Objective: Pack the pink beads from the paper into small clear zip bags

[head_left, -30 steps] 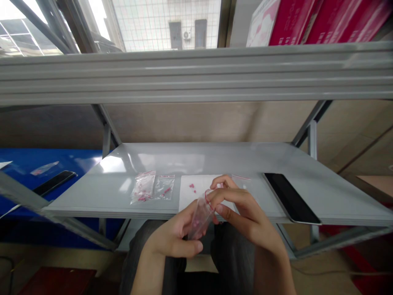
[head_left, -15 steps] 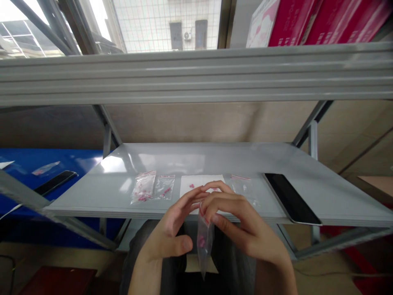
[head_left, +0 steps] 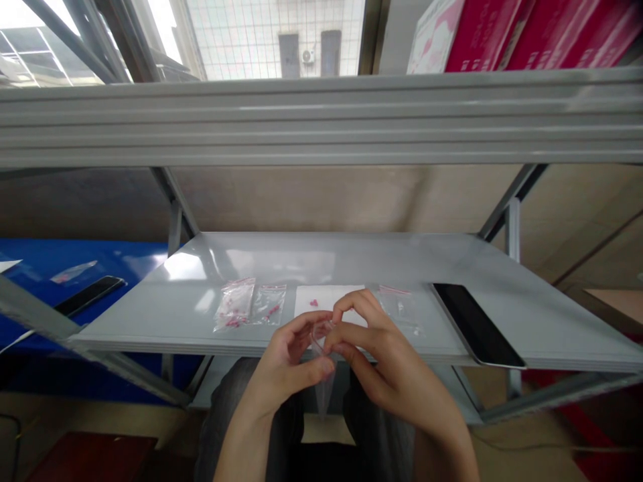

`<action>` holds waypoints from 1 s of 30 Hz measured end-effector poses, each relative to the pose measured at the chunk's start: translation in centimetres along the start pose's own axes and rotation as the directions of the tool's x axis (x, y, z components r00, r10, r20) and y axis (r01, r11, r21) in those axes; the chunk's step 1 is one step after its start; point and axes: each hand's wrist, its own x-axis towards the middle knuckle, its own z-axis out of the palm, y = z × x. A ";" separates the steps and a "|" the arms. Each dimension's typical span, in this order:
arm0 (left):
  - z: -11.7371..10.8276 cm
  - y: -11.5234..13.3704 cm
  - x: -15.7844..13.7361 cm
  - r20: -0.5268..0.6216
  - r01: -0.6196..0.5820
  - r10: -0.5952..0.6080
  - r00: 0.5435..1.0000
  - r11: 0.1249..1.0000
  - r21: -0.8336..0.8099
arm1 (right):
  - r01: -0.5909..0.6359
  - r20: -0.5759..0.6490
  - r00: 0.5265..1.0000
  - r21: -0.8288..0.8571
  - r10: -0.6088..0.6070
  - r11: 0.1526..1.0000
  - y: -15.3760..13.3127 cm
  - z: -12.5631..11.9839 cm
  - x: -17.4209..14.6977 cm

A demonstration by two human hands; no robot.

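A small clear zip bag [head_left: 324, 396] hangs between my hands over the shelf's front edge, its mouth spread into a rounded opening. My left hand [head_left: 289, 358] holds the bag's left side, thumb in front and fingers behind the rim. With bent fingers, my right hand [head_left: 374, 341] pinches the right side of the rim. Beyond my hands lies a white paper sheet [head_left: 305, 294], partly covered by them, with a small pink piece [head_left: 314, 302] on it. Whether the bag has anything inside is hard to see.
Left on the grey shelf [head_left: 281, 249] lie a fuller zip bag [head_left: 236, 302] and another bag [head_left: 270, 305] of pink pieces. A flat clear bag [head_left: 399, 308] and a black tablet [head_left: 475, 323] are at right. A thick grey beam [head_left: 321, 124] crosses above.
My left thumb has moved in against the bag, and the bag's mouth has widened. The bag has shifted slightly left and up. My right hand still pinches its rim.
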 end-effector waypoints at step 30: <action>-8.9 5.3 9.6 0.342 -0.295 -0.121 0.932 0.299 0.908 | -0.348 -0.361 0.785 0.415 0.503 0.841 6.9 5.1 3.2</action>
